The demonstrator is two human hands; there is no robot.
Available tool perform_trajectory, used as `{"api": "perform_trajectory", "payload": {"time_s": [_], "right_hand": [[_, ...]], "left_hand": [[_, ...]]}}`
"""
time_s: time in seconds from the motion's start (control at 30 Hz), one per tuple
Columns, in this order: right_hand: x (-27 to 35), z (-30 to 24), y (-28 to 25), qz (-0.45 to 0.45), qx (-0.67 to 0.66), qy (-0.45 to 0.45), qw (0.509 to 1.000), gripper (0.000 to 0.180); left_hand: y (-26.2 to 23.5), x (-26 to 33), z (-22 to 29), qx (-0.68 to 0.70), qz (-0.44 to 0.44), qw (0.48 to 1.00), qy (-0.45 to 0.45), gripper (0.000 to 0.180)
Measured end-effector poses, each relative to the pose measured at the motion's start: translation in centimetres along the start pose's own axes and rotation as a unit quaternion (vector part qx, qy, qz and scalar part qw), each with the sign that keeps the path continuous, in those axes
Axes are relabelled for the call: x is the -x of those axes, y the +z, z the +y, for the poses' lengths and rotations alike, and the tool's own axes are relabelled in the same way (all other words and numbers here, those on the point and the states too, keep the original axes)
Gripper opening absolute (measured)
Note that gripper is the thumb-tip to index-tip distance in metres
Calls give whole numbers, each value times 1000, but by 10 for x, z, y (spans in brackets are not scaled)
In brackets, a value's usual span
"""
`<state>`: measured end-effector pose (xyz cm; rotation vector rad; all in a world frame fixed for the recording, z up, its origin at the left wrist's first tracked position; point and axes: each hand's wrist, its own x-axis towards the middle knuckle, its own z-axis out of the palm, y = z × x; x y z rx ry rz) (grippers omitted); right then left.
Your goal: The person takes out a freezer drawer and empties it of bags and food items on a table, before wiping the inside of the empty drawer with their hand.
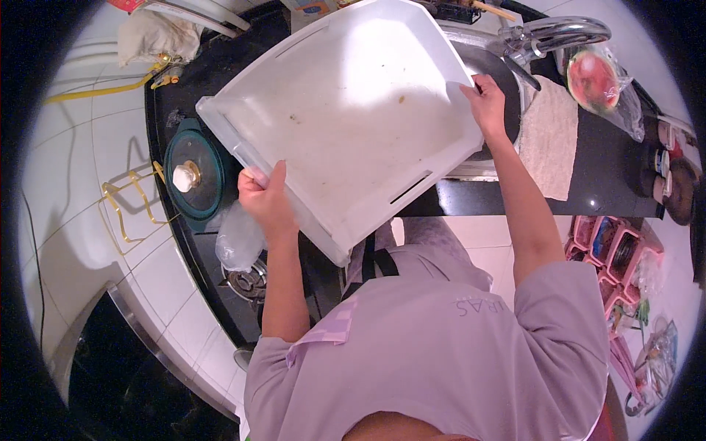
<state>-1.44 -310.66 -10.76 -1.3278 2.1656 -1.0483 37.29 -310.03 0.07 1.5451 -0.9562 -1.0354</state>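
A large white plastic drawer [353,125], of the kind found in a fridge, is held up tilted in front of me, its inside turned toward me. Small brown specks dot its inner bottom. My left hand [268,195] grips the clear strip along its left edge, thumb over the inner side and fingers behind. At the right edge, my right hand [485,106] is closed around the rim, near the sink. The drawer hides much of the counter and part of the sink [507,88].
A chrome faucet [559,33] arches over the sink. On the right counter lie a beige cloth [550,140] and cut watermelon [592,79] in plastic wrap. A lidded green pot [195,173], a plastic bag [239,239] and a gas burner [246,283] are at left. Pink baskets [618,250] stand lower right.
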Motion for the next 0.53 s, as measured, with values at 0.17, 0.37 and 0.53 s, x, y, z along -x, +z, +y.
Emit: {"api": "perform_trajectory", "payload": {"time_s": [0.17,0.37,0.53], "right_hand": [[2,-6,11,-45,-40,52,997,22],[0,15,32,-87,-89,82,989,21],[-1,30,48,-138,-181,172,958,21]], "left_hand": [[5,1,22,29,1,998,48,33],[12,4,44,-5,-10,997,75,33],[29,13,73,-61,-17,996,68,34]]}}
